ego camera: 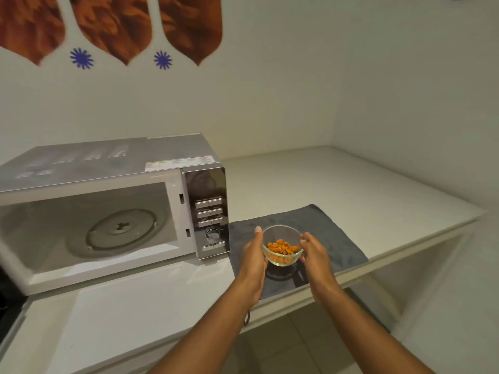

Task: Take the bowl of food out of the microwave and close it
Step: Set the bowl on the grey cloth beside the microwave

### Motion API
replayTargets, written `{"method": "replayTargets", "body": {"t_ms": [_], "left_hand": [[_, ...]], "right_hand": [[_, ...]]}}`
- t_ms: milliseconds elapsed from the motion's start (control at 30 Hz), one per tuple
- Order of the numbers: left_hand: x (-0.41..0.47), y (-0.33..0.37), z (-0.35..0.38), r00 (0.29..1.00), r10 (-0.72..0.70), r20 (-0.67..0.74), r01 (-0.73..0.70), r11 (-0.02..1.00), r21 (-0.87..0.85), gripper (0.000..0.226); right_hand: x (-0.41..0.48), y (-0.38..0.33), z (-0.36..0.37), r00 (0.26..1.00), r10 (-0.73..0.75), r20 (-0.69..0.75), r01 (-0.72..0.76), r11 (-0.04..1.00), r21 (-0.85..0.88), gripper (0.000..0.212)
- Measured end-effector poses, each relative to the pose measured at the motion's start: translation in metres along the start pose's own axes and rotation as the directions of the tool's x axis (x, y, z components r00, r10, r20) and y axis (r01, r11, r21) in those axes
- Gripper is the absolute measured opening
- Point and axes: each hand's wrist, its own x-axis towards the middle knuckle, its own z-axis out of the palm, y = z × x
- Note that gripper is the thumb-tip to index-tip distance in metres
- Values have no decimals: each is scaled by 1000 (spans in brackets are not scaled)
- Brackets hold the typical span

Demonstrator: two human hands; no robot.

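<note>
Head view looks down on a pale worktop [351, 184] with a silver microwave [113, 206] at the left, its cavity open and the round glass turntable [121, 230] bare. Only a dark edge at the far left border may be the door (too little shows to be sure). Just right of the microwave, a grey cloth [332, 233] lies on the worktop. Over its near part a clear glass bowl [282, 245] holding orange food pieces [282, 248] is cupped between both hands: the left hand [253, 257] pressed to the bowl's left side, the right hand [314, 252] curled against its right side. Whether the bowl touches the cloth cannot be told.
</note>
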Motion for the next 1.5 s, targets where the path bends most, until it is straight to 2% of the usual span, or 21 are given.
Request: {"method": "replayTargets", "body": {"t_ms": [267,300,400,500,600,667,767,833,933,1067,1200,1333,1500], "left_hand": [[27,-10,21,1000,4,24,-6,998,69,38],[29,-11,21,1000,0,24,-2,997,71,41],[30,-14,21,1000,-13,19,12,997,70,57],[30,-17,18,1000,8,9,-9,992,128,62],[21,-14,16,1000,14,-12,-12,984,176,59],[13,-9,11,997,52,-48,-39,973,229,60],[-1,4,-2,983,176,-52,-147,925,350,58],[-13,19,-10,956,293,-26,-253,864,435,50],[-29,50,-22,900,436,-15,-364,769,526,34],[-54,95,-46,833,554,5,-417,620,664,50],[-87,139,-79,770,638,-2,-414,502,759,54],[-118,186,-121,730,681,-66,-300,404,864,58],[-166,239,-180,686,706,-175,-10,250,968,65]], "right_hand": [[26,11,-7,998,58,-37,-57,998,20,52],[29,13,-8,997,66,-33,-65,998,14,46],[32,20,-8,998,55,-1,-55,998,19,7],[31,23,-9,999,43,32,-45,998,46,6],[25,24,-13,1000,27,12,-27,999,25,33],[19,22,-18,995,-12,-98,10,1000,-18,52],[9,13,-18,943,-195,-271,159,976,-147,59],[5,-1,-10,888,-359,-286,306,928,-215,61],[-6,-33,17,818,-536,-210,492,840,-229,66],[-27,-74,61,718,-693,-66,663,709,-240,71],[-43,-109,99,595,-796,109,779,538,-321,72],[-51,-140,133,504,-804,315,842,376,-386,71],[-48,-158,160,447,-754,481,849,188,-494,68]]}}
